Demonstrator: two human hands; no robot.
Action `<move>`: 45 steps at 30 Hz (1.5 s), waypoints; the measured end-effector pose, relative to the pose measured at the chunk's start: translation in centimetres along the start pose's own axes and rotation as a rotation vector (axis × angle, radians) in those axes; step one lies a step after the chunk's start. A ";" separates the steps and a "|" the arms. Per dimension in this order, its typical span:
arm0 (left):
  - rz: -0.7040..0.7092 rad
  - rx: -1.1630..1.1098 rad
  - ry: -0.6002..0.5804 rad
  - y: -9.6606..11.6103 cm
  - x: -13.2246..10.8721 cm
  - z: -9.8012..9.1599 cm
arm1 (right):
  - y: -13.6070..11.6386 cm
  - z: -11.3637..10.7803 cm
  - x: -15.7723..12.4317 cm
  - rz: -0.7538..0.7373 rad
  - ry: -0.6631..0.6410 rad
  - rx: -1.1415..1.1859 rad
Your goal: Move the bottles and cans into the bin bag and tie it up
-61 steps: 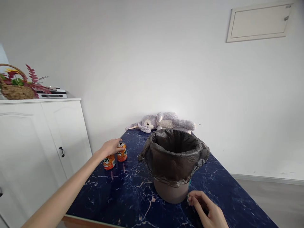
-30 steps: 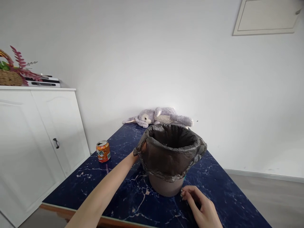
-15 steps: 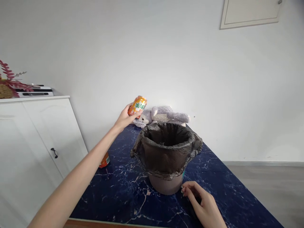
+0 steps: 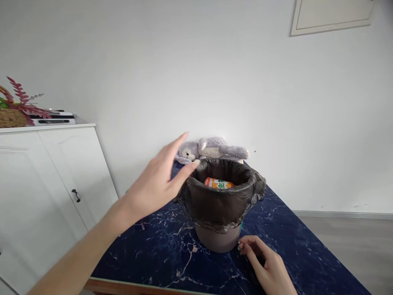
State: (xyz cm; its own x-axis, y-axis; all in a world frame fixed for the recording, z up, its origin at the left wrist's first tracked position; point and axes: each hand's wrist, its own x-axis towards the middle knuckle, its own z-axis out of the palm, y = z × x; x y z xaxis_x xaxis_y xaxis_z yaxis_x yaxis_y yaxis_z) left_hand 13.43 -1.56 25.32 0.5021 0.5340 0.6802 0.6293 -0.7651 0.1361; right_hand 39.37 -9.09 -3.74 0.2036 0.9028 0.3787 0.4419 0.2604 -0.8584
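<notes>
My left hand point(image 4: 156, 180) is open at the left of the bin, thumb and fingers apart with nothing between them. Its thumb tip overlaps the bin's near-left rim in view. An orange drink can point(image 4: 219, 183) with green and white lettering lies on its side within the bin's mouth. The bin point(image 4: 217, 239) is small and grey-brown, lined with a black bag point(image 4: 215, 207) folded down over its rim. My right hand point(image 4: 267, 262) rests on the table at the bin's lower right. Its fingers are curled in toward the thumb, with nothing visible in them.
A dark blue marble-patterned table point(image 4: 147, 262) bears the bin. Behind the bin, a grey-purple plush toy point(image 4: 215, 149) lies against the wall. On the left stands a white cabinet point(image 4: 52, 172), topped by a wicker basket point(image 4: 12, 117) with pink leaves.
The left hand has let go of the can, which is now in the bin. That hand has come nearer and lower. The right hand stays by the bin's base.
</notes>
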 end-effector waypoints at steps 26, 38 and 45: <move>-0.300 0.156 0.301 -12.0 -6.2 2.6 | 0.7 0.0 -0.1 -0.006 -0.016 -0.033; 0.399 0.055 -0.294 0.8 5.0 5.1 | 0.7 -0.1 0.0 0.045 -0.043 0.043; 0.133 -0.126 -0.075 -1.7 3.8 4.5 | 0.5 0.1 0.0 0.068 -0.052 0.053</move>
State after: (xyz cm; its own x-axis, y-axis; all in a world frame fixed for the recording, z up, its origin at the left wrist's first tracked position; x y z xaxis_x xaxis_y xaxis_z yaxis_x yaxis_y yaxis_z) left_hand 16.93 3.39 24.42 0.6213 0.4471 0.6435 0.4779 -0.8670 0.1410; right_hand 39.51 -8.97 -4.22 0.1852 0.9352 0.3019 0.3812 0.2148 -0.8992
